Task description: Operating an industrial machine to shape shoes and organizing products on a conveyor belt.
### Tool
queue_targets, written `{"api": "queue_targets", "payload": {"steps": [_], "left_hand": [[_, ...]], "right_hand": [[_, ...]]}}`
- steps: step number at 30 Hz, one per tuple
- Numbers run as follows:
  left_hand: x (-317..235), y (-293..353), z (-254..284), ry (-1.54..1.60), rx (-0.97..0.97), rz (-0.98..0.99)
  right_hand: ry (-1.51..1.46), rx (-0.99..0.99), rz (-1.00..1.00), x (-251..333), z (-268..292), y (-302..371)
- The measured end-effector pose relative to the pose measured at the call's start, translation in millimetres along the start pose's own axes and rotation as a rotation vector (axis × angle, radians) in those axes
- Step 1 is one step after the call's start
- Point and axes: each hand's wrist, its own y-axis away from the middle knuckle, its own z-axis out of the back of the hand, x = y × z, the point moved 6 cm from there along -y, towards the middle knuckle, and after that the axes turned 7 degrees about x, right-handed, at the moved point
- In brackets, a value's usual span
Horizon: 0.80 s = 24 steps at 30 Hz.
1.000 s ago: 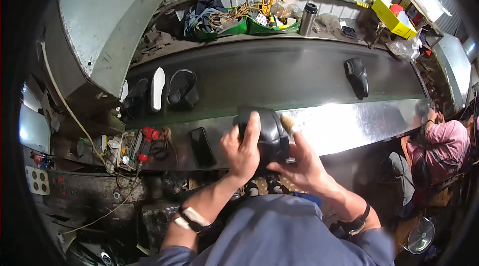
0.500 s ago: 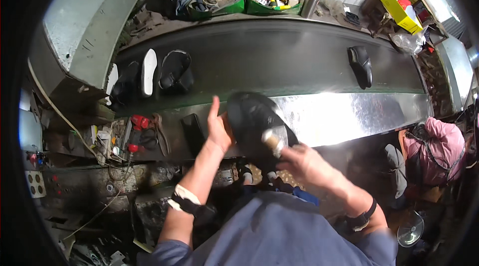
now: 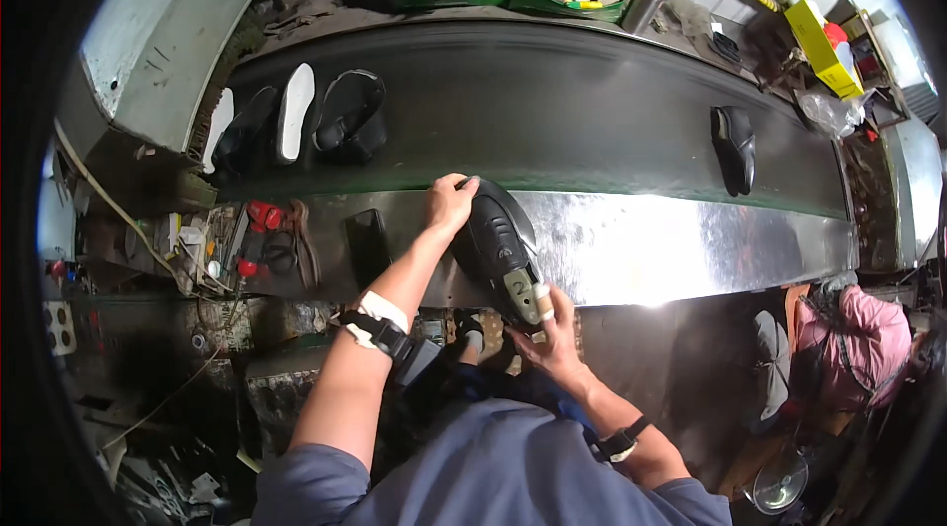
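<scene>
A black shoe is held over the metal ledge in front of me, its upper facing up. In its opening shows the pale greenish top of a shoe last with a handwritten mark. My left hand grips the far end of the shoe at its edge, fingers closed. At the near end, my right hand holds the shoe's side and heel, with a pale wrap around one finger. The fingers under the shoe are hidden.
Beyond the shiny metal ledge runs a dark belt. On it lie a black shoe at right, and a white sole and black shoe upper at left. A dark phone and pliers lie on the ledge.
The shoe has been turned from sole up to upper up. My left hand has moved to its far end and closed on it; my right hand has shifted down to the heel.
</scene>
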Motion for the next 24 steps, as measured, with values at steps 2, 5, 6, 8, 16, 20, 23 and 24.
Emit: {"api": "queue_targets", "payload": {"steps": [2, 5, 6, 8, 16, 20, 23, 24], "left_hand": [[-19, 16, -10, -0.158, -0.215, -0.141], [-5, 29, -15, -0.114, -0.032, 0.046], [11, 33, -21, -0.02, 0.215, 0.191], [27, 50, -26, 0.105, 0.318, 0.353], [-6, 76, -46, -0.151, -0.138, 0.157], [1, 85, -15, 0.017, -0.154, 0.196], [-5, 120, 28, 0.2, -0.118, 0.222], [-4, 134, 42, 0.237, -0.144, 0.187]], "right_hand": [[-0.09, -0.075, -0.156, -18, -8, -1], [-0.289, 0.042, -0.299, -41, -14, 22], [-0.298, 0.053, -0.292, -42, -6, 33], [-0.18, 0.254, -0.198, -37, 9, 44], [-0.235, 0.275, -0.025, -52, 6, 42], [-0.431, 0.392, -0.077, -42, 6, 37], [-0.921, 0.476, -0.27, -34, 9, 7], [-1.098, 0.427, -0.47, -32, 1, -8]]}}
